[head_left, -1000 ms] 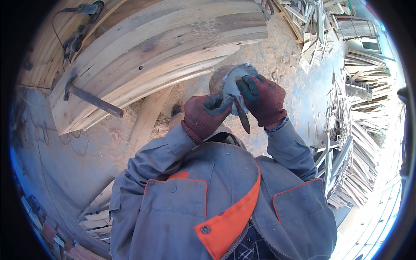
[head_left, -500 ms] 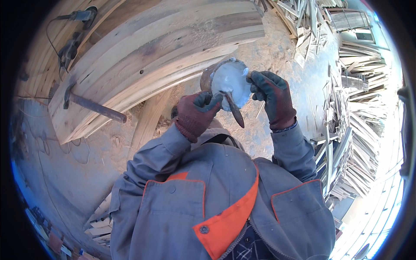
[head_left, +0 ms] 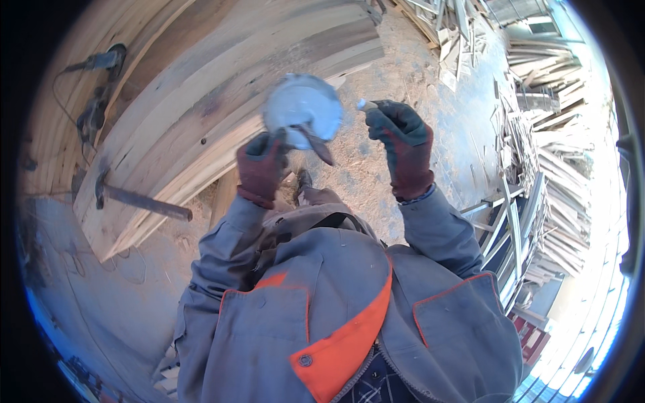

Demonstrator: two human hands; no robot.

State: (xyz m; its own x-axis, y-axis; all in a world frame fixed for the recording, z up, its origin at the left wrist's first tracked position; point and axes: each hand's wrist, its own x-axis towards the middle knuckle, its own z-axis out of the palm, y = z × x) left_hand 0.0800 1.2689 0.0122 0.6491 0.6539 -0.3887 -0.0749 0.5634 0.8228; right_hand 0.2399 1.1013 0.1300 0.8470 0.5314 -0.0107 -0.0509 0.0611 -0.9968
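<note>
My left hand [head_left: 261, 161], in a red and dark green glove, grips the side of a round pot [head_left: 269, 111] of white paste, which looks blurred. A dark, flat-ended handle [head_left: 317, 146] sticks out of the paste over the near rim; its other end is sunk in the white. To the right, apart from the pot, my right hand [head_left: 405, 138] is closed in a matching glove. Between its fingertips is a short, pale wooden peg [head_left: 367, 105] with white paste on its tip.
Wide pale boards [head_left: 228, 80] lie side by side at the left, under and beyond the pot. A hammer-like tool [head_left: 144, 201] rests across their near end. Farther left is a corded power tool [head_left: 101, 62]. Scrap wood piles [head_left: 554, 168] line the right side.
The pot in my left hand has moved left, toward the boards. My right hand has drawn the peg away from the pot's rim, so a gap now separates them.
</note>
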